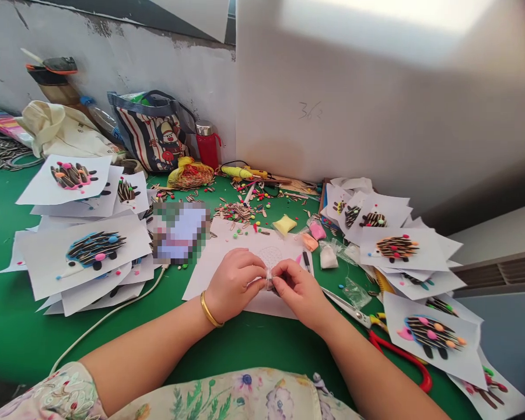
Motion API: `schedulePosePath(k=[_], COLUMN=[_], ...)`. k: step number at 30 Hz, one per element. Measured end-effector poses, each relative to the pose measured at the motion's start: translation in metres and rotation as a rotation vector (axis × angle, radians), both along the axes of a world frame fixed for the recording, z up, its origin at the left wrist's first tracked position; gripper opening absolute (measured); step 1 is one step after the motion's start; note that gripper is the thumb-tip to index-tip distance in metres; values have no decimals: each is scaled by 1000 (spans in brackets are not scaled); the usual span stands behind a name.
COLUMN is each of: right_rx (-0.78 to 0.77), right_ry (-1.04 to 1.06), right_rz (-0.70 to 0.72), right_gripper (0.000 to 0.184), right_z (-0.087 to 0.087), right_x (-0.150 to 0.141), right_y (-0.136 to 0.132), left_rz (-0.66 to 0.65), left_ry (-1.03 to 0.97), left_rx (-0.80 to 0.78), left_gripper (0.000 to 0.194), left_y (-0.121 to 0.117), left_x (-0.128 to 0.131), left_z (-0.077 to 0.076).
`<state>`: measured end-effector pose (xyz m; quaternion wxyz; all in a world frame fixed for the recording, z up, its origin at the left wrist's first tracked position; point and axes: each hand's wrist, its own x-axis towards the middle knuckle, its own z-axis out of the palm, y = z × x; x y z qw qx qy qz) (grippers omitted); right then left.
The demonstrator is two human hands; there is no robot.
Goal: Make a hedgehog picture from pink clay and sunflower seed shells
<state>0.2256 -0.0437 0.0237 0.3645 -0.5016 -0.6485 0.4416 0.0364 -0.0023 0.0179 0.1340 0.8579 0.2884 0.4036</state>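
My left hand [240, 279], a gold bangle at its wrist, and my right hand [300, 291] meet at the middle of the table. Both pinch a small clear plastic bag [269, 279] between thumb and fingers; its contents are mostly hidden. Beneath them lies a white sheet of paper [205, 265] with a faint round drawing just beyond my fingertips. A black pen [307, 261] rests at the sheet's right side. Lumps of soft clay sit past it: yellow [284, 224], pink [317, 229], orange [308, 241] and white [328, 256].
Sunflower seeds [234, 213] and coloured beads scatter behind the paper. Stacked hedgehog pictures stand left [87, 251] and right [402, 248]. Red-handled scissors [402, 356] lie by my right forearm. A blurred phone [181, 233] with a white cable [114, 312] is at left. A red bottle [207, 146] stands behind.
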Motion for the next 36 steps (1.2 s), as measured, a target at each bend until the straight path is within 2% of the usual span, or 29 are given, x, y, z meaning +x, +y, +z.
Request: schedulePosePath(k=[4, 9, 13, 18, 21, 26, 31, 36], right_rx=[-62, -175, -223, -207, -182, -195, -193, -116], right_ry=[138, 310, 333, 284, 246, 238, 249, 138], right_rz=[5, 6, 15, 14, -6, -14, 20, 38], right_gripper=[9, 18, 22, 19, 16, 14, 14, 13], right_z=[2, 8, 9, 9, 8, 7, 2, -2], right_x=[-2, -4, -6, -4, -2, -2, -2, 0], right_y=[-2, -7, -7, -5, -3, -2, -1, 2], left_rz=[24, -40, -96, -79, -53, -58, -61, -57], left_ry=[-6, -73, -96, -21, 72, 172, 66, -20], left_rx=[65, 97, 116, 162, 130, 77, 14, -123], left_gripper=[9, 16, 12, 8, 3, 11, 10, 9], left_y=[-4, -6, -2, -1, -1, 2, 3, 3], left_x=[0, -2, -3, -4, -4, -4, -5, -5], left_z=[3, 4, 4, 5, 6, 5, 3, 2])
